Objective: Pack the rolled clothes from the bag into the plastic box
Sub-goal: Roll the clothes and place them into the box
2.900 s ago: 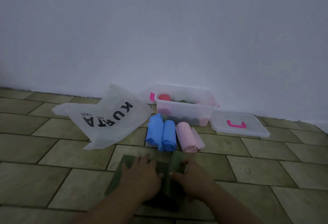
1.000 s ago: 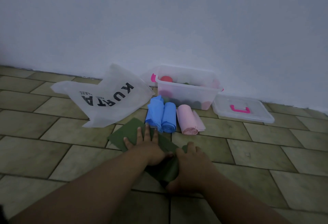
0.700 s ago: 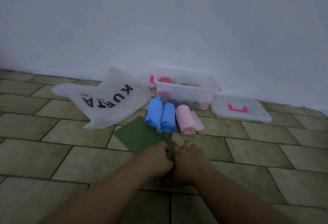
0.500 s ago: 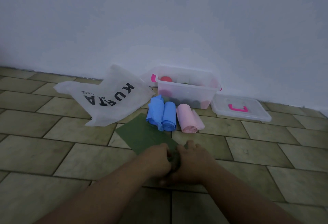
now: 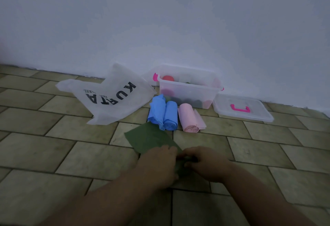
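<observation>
A dark green cloth [image 5: 149,139] lies flat on the tiled floor, its near end rolled up under my hands. My left hand [image 5: 159,163] and my right hand [image 5: 205,163] both grip that rolled end with curled fingers. Beyond it lie two blue rolled clothes [image 5: 163,114] side by side and a pink roll [image 5: 188,117]. The clear plastic box [image 5: 189,91] stands by the wall with several rolled clothes inside. The white bag [image 5: 110,97] printed KURTA lies flat to the left.
The box's clear lid [image 5: 242,107] with a pink handle lies on the floor to the right of the box. A white wall runs along the back. Olive floor tiles [image 5: 53,154] spread to the left and right of me.
My left hand came off the flat cloth and joined the right at the near end. Both hands have rolled the green cloth a little further away from me.
</observation>
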Available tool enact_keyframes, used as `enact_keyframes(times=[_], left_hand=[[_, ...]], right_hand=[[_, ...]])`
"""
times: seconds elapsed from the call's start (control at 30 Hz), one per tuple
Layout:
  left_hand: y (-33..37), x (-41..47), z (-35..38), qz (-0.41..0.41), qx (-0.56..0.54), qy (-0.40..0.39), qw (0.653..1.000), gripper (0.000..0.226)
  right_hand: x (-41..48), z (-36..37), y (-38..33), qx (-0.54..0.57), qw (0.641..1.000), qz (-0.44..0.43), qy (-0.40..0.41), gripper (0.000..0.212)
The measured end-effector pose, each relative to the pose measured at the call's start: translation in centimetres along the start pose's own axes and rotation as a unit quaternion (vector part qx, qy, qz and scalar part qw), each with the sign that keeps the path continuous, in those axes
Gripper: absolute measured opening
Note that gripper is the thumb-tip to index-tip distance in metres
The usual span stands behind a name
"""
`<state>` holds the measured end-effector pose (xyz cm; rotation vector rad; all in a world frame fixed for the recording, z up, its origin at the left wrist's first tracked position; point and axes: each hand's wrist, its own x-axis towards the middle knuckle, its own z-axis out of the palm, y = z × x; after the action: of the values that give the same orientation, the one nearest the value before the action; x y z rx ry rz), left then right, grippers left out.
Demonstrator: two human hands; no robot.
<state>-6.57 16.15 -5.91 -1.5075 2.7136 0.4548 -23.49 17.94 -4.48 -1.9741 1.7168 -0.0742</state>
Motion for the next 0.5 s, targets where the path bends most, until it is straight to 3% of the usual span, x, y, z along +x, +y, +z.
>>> enact_keyframes(times=[0.07,0.2,0.27,0.5], left_hand=[[-0.4,0.4,-0.2,-0.01,0.012,-0.014,1.0,0.041],[-1.4,1.0,-1.4,-0.028,-0.009,-0.128,0.991,0.041],[-1.8,0.7,-1.6,-0.042,-0.011,-0.143,0.989,0.041],[-1.3,-1.9,-0.7,-0.028,0.061,-0.026,0.997,0.049]], right_hand=[[0.2,0.1,-0.3,-0.03,1.0,-0.008,0.001,0.036],[-0.3,0.5,-0.4,0.0,0.997,-0.054,0.062,0.035],[-0.4,0.9,-0.4,-0.01,0.995,-0.085,0.049,0.03],[1.1,1.2,-0.6,0.009,0.997,-0.071,0.029,0.03]])
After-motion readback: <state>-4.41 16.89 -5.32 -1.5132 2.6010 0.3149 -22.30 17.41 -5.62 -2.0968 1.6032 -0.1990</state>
